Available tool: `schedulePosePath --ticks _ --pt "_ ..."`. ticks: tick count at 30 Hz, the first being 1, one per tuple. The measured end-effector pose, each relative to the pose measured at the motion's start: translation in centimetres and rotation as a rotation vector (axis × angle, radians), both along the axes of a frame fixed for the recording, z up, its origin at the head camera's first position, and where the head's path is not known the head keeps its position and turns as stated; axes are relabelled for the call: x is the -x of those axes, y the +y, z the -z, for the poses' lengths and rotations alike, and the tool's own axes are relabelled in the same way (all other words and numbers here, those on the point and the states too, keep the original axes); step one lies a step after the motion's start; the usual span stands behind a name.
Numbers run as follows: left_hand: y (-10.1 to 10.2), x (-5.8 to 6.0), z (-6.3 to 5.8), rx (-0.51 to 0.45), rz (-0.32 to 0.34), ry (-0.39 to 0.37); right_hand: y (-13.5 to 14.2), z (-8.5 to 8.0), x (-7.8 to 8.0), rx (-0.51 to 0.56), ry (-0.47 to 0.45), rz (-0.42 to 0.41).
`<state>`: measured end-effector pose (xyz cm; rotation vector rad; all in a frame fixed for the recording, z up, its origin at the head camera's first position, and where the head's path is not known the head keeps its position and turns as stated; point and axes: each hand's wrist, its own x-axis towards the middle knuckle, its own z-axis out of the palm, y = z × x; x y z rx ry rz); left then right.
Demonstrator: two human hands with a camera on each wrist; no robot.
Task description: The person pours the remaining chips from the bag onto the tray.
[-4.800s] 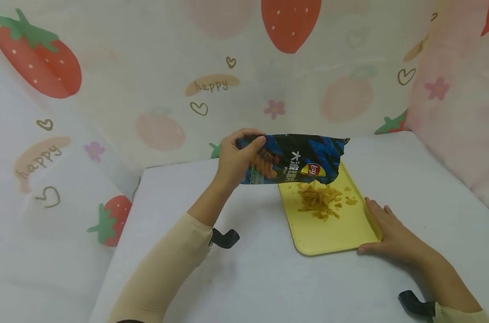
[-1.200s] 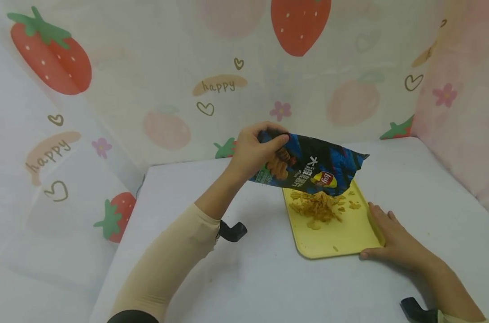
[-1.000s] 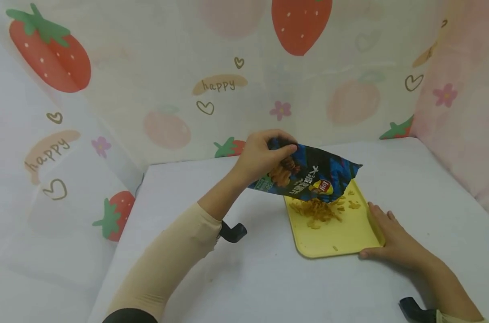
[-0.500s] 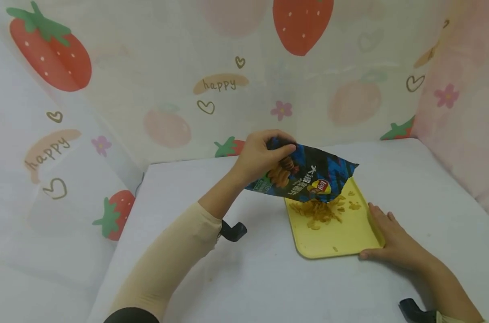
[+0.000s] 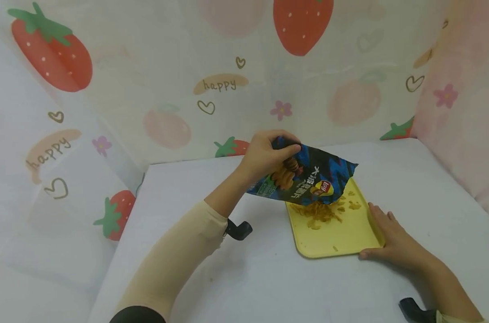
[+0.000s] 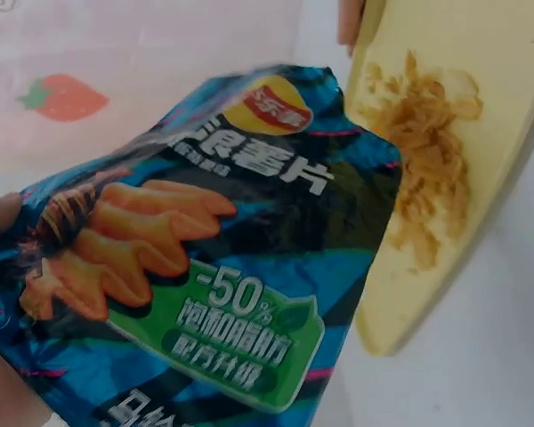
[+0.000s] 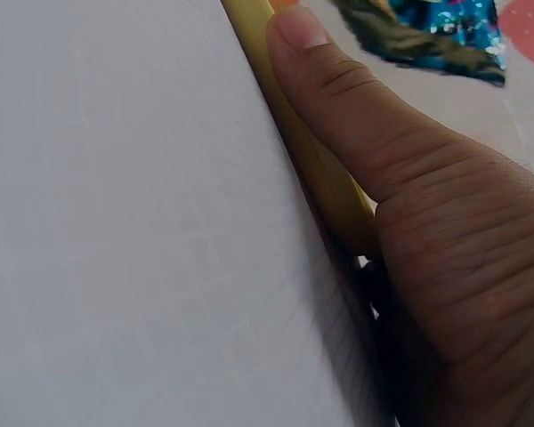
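My left hand (image 5: 260, 159) grips one end of a blue and black chip bag (image 5: 313, 179), thumb on the printed front. The bag is held above the table, its ragged far end angled downward over a yellow tray (image 5: 329, 244). Broken potato chips (image 5: 319, 217) lie heaped in the tray, partly hidden by the bag in the head view; the left wrist view shows more of the heap (image 6: 427, 160). At the tray's near right corner rests my right hand (image 5: 403, 242), fingers extended along the side and thumb (image 7: 329, 89) against the front edge.
A white-covered table (image 5: 268, 287) carries the tray. A few loose chip pieces (image 5: 354, 205) lie apart from the heap, inside the tray's right side. A strawberry-print backdrop (image 5: 163, 54) closes off the back and sides.
Since the earliest frame the bag has moved right and tipped its ragged end lower over the chips, and more crumbs show in the tray. The right hand keeps its place at the corner.
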<state>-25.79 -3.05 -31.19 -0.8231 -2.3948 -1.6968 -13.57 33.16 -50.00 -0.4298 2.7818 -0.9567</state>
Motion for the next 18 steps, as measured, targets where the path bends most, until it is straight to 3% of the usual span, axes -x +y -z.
schedulePosePath --ticks 5,10,18 --pt "-0.42 0.15 -0.30 -0.063 0.004 0.008 -0.15 0.05 0.33 -0.004 0.011 -0.006" --pt "-0.33 -0.01 0.09 -0.063 0.014 0.003 -0.06 0.14 0.41 -0.015 0.015 -0.008" --pt "0.19 -0.39 0.38 0.042 0.017 0.076 0.12 0.22 0.24 0.002 0.009 0.001"
